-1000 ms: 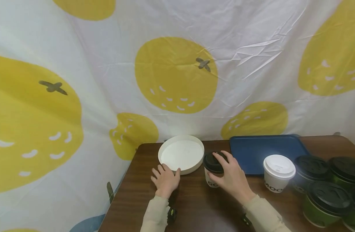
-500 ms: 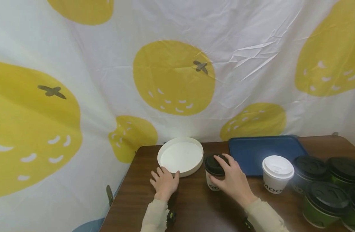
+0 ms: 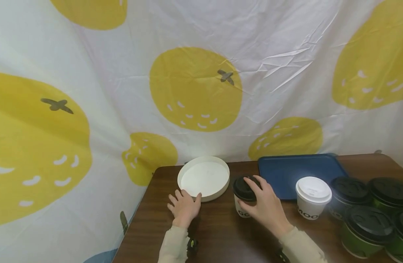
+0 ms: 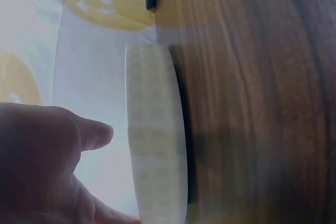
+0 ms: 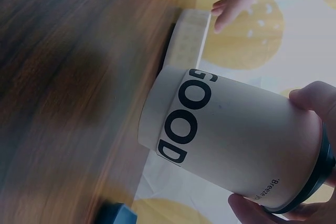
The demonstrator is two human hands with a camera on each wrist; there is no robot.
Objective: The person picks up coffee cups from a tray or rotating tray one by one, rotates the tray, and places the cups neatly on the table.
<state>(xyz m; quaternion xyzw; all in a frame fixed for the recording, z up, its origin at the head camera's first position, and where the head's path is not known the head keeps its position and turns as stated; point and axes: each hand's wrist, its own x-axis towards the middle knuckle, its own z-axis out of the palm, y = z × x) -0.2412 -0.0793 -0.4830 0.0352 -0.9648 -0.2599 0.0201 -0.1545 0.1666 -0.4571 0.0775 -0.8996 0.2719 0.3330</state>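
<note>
My right hand (image 3: pixel 265 202) grips a white paper cup (image 5: pixel 236 129) with a black lid (image 3: pixel 244 189). Thumb and fingers sit around the cup's upper part and lid, and "GOOD" is printed near its base. Whether the base touches the table is not clear. Just left of it lies a shallow round white tray (image 3: pixel 204 179). My left hand (image 3: pixel 185 208) is spread at the tray's near rim and holds nothing. In the left wrist view the thumb reaches over the tray's side wall (image 4: pixel 157 135), without visibly gripping it.
A white-lidded paper cup (image 3: pixel 313 199) stands right of my right hand. Several green tubs with black lids (image 3: pixel 369 224) crowd the right side. Behind lies a blue rectangular tray (image 3: pixel 300 171) on the brown wooden table (image 3: pixel 221 241). A fruit-patterned cloth (image 3: pixel 194 87) hangs behind.
The head view has tilted slightly. My right hand and the black-lidded cup have shifted a little to the right, away from the round tray. The left hand keeps its place at the rim.
</note>
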